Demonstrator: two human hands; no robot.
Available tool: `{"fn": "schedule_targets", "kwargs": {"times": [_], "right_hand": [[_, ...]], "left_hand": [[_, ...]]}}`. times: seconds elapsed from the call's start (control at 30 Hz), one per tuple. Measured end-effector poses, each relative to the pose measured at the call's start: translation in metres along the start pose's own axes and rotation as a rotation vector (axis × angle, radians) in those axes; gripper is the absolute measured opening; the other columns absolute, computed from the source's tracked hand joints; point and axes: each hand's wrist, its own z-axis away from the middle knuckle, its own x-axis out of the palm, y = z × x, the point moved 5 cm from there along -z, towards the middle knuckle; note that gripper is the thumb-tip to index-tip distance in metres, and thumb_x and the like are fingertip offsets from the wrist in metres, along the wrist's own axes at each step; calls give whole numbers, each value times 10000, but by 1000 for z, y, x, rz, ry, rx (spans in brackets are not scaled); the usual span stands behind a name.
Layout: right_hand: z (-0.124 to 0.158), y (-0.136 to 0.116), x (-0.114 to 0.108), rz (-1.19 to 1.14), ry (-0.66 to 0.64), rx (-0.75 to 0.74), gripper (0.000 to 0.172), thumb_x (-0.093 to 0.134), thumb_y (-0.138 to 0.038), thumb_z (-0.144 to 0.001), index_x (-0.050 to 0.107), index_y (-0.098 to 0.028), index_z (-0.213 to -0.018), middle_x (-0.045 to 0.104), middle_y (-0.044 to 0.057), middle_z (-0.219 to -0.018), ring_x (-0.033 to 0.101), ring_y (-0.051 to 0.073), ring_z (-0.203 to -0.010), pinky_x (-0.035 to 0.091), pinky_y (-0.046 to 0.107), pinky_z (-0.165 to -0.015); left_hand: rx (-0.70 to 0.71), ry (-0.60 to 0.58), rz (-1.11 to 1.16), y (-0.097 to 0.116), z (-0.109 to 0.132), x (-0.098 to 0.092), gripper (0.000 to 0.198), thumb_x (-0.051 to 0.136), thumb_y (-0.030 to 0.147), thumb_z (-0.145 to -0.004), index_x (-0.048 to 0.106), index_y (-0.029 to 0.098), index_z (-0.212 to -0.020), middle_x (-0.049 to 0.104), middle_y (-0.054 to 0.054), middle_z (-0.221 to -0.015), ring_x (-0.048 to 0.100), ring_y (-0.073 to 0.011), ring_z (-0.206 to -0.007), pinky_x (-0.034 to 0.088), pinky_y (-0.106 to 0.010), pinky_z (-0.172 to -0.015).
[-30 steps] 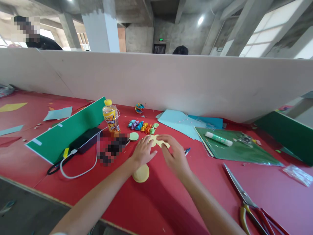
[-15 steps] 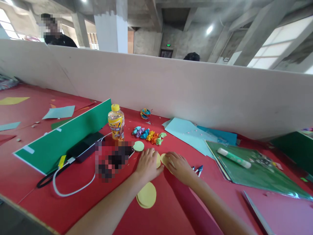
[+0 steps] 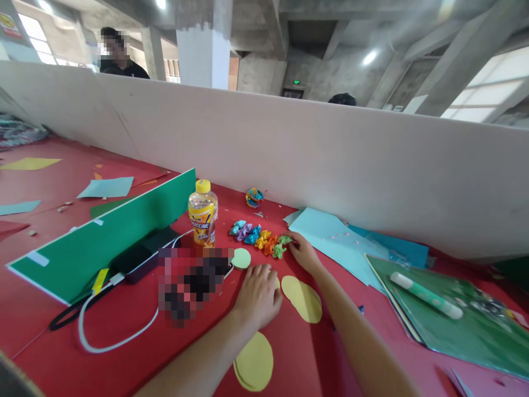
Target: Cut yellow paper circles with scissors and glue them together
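My left hand [image 3: 259, 292] lies palm down on the red table, fingers stretched forward over a yellow paper circle that is mostly hidden beneath it. My right hand [image 3: 303, 251] reaches forward, fingertips pinched at the light green crumpled paper piece [image 3: 279, 251] at the right end of a row of crumpled colored papers [image 3: 253, 235]. Between my forearms lie overlapping yellow paper pieces [image 3: 303, 300]. Nearer to me is a stack of yellow paper circles [image 3: 254, 364]. A pale green paper circle [image 3: 241, 258] sits just beyond my left fingers.
A drink bottle [image 3: 203, 215] stands left of the row. Behind a blurred-out patch lie a black box [image 3: 142, 256] with white cable and a green divider [image 3: 124, 220]. To the right are blue sheets [image 3: 330, 234] and a glue stick [image 3: 425, 295] on a green folder [image 3: 475, 331]. A white partition [image 3: 309, 149] runs behind.
My right hand has left the yellow paper and moved forward to the green crumpled piece. My left hand stays over its yellow circle. The view has shifted slightly.
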Motion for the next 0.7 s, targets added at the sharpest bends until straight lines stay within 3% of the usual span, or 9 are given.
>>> {"fn": "schedule_targets", "kwargs": {"times": [0.27,0.53,0.7], "right_hand": [[-5,-7,2,-69,-70,-14,393,373,-85,-644,610,-161,-948,650,71,-978,589,192,-947,445,354,-877],[-7,-8,4,-78,-128,-14,471,365,-60,-652,587,-164,-1054,641,71,-1042,591,186,-969,465,342,-857],[0,-4,-7,-21,-53,19,502,391,-92,-696,497,-192,-1176,534,90,-1216,518,208,-1094,440,388,-901]], "left_hand": [[-5,2,-13,1,-1,2,278,447,294,-817,530,151,-1040,545,-116,-1118,452,-269,-1086,350,-434,-952],[0,-16,-17,2,-1,2,236,441,270,-821,528,156,-1008,544,-116,-1108,452,-269,-1081,358,-427,-936],[-13,-34,4,3,-1,2,203,433,211,-815,524,169,-992,541,-110,-1099,461,-261,-1056,362,-426,-921]]}}
